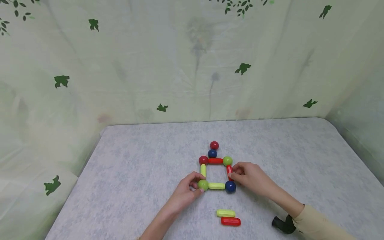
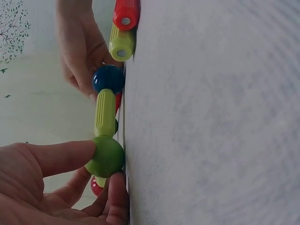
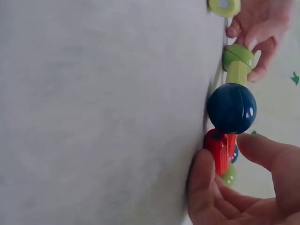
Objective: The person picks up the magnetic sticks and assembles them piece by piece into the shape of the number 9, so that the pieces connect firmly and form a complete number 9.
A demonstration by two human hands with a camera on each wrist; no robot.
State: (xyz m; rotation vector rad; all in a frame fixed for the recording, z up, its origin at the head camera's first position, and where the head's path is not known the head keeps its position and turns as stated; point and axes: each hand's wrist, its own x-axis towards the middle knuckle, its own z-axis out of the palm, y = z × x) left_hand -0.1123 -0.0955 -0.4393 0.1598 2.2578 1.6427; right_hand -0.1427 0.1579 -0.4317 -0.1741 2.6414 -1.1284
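A square of magnetic sticks and balls lies on the table. My left hand (image 1: pixel 186 189) grips the green ball (image 2: pixel 106 157) at its front left corner between thumb and fingers. At the right side, my right hand (image 1: pixel 251 176) pinches the red stick (image 1: pixel 229 172) that runs from the dark blue ball (image 1: pixel 230 186) back to another green ball (image 1: pixel 227 160). A yellow-green stick (image 1: pixel 216 186) forms the front side, and a second yellow-green stick (image 1: pixel 203 170) the left. Along the back, a red stick (image 1: pixel 215 161) joins a red ball (image 1: pixel 203 160) to the back green ball.
Behind the square sit a small blue ball (image 1: pixel 212 153) and a red ball (image 1: pixel 214 145). In front of it lie a loose yellow-green stick (image 1: pixel 226 213) and a loose red stick (image 1: pixel 230 221), side by side. A black device (image 1: pixel 283 225) shows at the right wrist. A printed curtain (image 1: pixel 144 66) hangs behind the table.
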